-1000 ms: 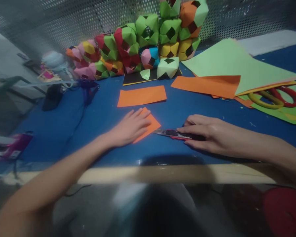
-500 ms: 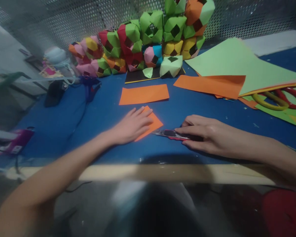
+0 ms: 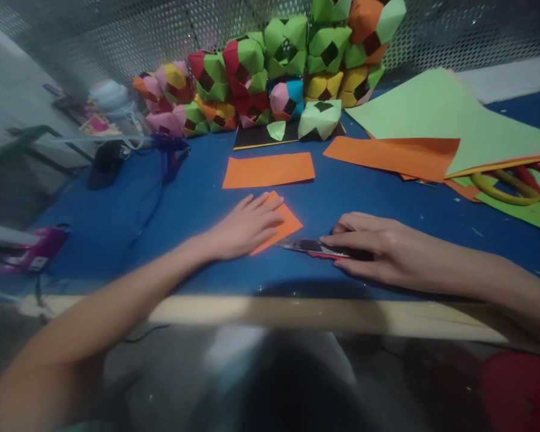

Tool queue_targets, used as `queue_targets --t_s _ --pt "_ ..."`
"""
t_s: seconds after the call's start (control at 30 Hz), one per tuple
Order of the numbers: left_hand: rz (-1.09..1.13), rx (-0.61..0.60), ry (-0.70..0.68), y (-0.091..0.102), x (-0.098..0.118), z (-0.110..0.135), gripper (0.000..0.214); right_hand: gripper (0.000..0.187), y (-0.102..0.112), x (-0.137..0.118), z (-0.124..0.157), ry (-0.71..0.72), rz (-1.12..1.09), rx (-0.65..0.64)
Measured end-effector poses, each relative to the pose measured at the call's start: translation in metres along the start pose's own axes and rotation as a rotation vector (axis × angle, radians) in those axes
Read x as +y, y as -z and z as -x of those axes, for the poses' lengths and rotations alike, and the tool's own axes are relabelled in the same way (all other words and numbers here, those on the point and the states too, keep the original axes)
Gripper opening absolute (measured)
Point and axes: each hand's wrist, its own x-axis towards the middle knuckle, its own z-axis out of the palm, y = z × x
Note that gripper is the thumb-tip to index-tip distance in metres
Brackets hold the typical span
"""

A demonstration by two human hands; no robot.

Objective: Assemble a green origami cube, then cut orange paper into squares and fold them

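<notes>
My left hand (image 3: 245, 226) lies flat, fingers stretched out, on a small folded orange paper (image 3: 289, 221) on the blue table (image 3: 193, 198). My right hand (image 3: 373, 249) grips a red and black utility knife (image 3: 317, 246) that lies low on the table. Its blade tip meets the lower right edge of the orange piece. A second orange paper rectangle (image 3: 269, 170) lies just beyond my left hand.
A pile of coloured folded paper cubes (image 3: 270, 78) stands against the perforated metal wall at the back. Green and orange sheets (image 3: 432, 129) and red and yellow scissors (image 3: 517, 183) lie at the right. A purple stapler (image 3: 31, 246) and dark items sit at the left.
Both hands keep their grip and place on the paper and knife. The view has drifted slightly left and down, so everything sits a little further right in the picture.
</notes>
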Motion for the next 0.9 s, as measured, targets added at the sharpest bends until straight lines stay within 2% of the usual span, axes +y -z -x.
queue_targets --t_s 0.9 --pt "0.027 -0.020 0.011 0.001 0.003 0.000 0.043 0.033 -0.006 -0.010 -0.012 0.123 -0.010 0.018"
